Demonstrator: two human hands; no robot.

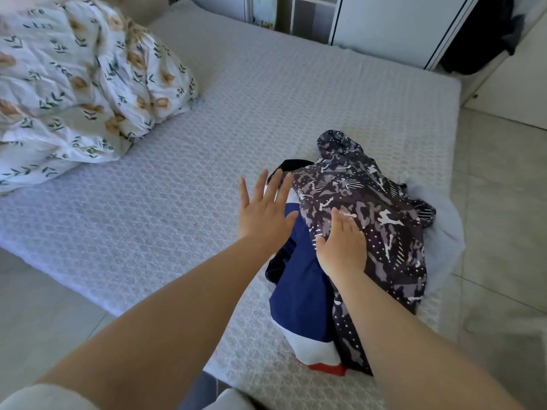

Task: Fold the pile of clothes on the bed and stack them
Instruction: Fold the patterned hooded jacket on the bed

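Folding has not begun; right hand (340, 247) grasps the patterned top (370, 220) crowning the pile; left hand (263, 208) hovers released beside it; next, lift and spread it on the bed (177, 202).

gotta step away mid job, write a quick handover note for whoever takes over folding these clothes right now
Left hand: open, fingers spread, at the left edge of the pile, no grip on anything.
Right hand: curled onto the patterned dark garment on top of the pile.
Pile sits at the near right corner of the bed: a blue, white and red garment and a pale cloth lie under the patterned one.
Done: nothing folded, no stack visible.
Left: fold every piece, then stack them.
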